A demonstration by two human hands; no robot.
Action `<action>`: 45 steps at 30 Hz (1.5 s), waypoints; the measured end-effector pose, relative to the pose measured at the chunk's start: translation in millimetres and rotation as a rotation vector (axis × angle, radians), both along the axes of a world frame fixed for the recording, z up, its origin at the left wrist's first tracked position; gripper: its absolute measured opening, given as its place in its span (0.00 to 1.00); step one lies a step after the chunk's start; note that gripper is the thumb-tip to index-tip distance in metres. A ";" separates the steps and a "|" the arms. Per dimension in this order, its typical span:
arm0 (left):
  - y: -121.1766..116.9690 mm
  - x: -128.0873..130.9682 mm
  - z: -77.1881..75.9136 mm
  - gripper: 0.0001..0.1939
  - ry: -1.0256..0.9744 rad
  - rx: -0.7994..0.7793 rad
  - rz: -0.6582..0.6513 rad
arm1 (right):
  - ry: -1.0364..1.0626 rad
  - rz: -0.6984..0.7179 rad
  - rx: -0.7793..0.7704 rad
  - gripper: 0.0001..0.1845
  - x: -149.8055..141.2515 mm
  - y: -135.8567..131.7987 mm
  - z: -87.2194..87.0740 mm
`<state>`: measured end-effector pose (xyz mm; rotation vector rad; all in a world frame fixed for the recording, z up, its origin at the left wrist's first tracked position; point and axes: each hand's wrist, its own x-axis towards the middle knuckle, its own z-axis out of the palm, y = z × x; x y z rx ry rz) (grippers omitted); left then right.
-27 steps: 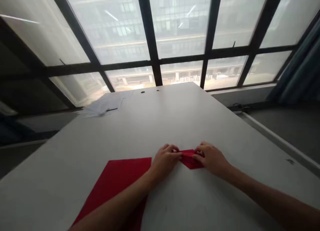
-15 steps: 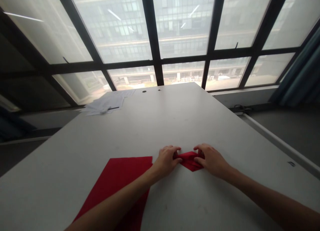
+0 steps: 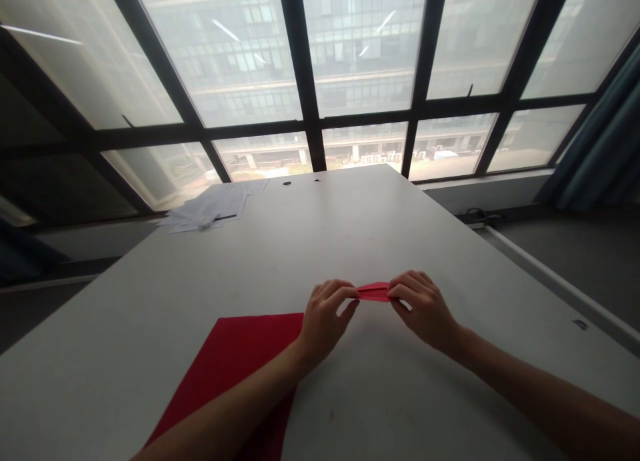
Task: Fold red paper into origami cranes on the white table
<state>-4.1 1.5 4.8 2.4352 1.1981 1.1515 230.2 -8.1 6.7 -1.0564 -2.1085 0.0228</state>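
Currently: folded red piece (image 3: 373, 292) pinched at both ends

Left hand (image 3: 324, 320): thumb and fingers closed on its left end, gap in the curl behind the tips. Right hand (image 3: 426, 309): same grip on the right end, fingers bent over the top, thumb underneath. Piece spans the space between my hands, looks raised just over the white table (image 3: 345, 248), long side crosswise, dark crease line along it. Flat red sheet (image 3: 240, 348) on the table to the left, partly under my left forearm. Loose white papers (image 3: 203, 204) near the far left edge, dark pen-like stick (image 3: 225, 217) on them. Framed windows (image 3: 367, 48) beyond.
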 end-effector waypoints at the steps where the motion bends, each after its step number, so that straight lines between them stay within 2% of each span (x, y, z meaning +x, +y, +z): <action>1: 0.3 -0.9 0.0 0.04 0.055 0.013 0.006 | -0.040 0.009 0.003 0.08 0.3 2.0 -1.9; 5: 1.2 -4.8 -4.4 0.09 0.244 -0.073 -0.037 | -0.202 0.039 -0.148 0.07 -0.6 3.9 -6.4; 8: 0.0 -7.2 -6.2 0.08 0.287 -0.123 -0.076 | -0.250 0.070 -0.220 0.03 -0.6 -1.7 -3.4; 12: 0.4 -8.4 -7.8 0.04 0.282 -0.149 -0.076 | -0.242 0.095 -0.233 0.01 0.4 -7.3 -0.2; 15: 3.9 -8.2 -10.8 0.01 0.274 -0.163 -0.063 | -0.201 0.076 -0.248 0.07 -0.7 -5.9 -2.8; 20: 9.8 -6.4 -13.5 0.02 0.246 -0.173 -0.065 | -0.095 -0.010 -0.290 0.10 -6.8 -1.3 -9.5; 23: 11.4 -4.2 -12.3 0.09 0.210 -0.182 -0.029 | -0.073 -0.080 -0.293 0.08 -10.5 2.0 -12.2; 26: 7.4 -1.7 -9.3 0.16 0.273 -0.146 -0.013 | -0.076 -0.123 -0.282 0.05 -12.6 5.2 -14.0; 30: -7.3 1.0 -4.9 0.26 0.491 -0.041 -0.152 | -0.086 -0.130 -0.276 0.05 -13.5 6.3 -15.5; 33: -15.5 0.9 -4.3 0.36 0.617 -0.070 -0.263 | -0.101 -0.127 -0.267 0.05 -13.3 6.2 -15.9; 37: -16.2 -2.0 -6.8 0.38 0.672 -0.134 -0.259 | -0.179 -0.145 -0.260 0.08 -11.3 6.7 -13.8; 40: -15.2 -2.8 -7.6 0.40 0.674 -0.134 -0.229 | -0.300 -0.107 -0.250 0.12 -9.5 2.6 -10.7; 45: -17.3 -0.4 -4.2 0.40 0.704 -0.123 -0.215 | -0.509 -0.073 -0.141 0.23 -11.7 -15.3 -9.8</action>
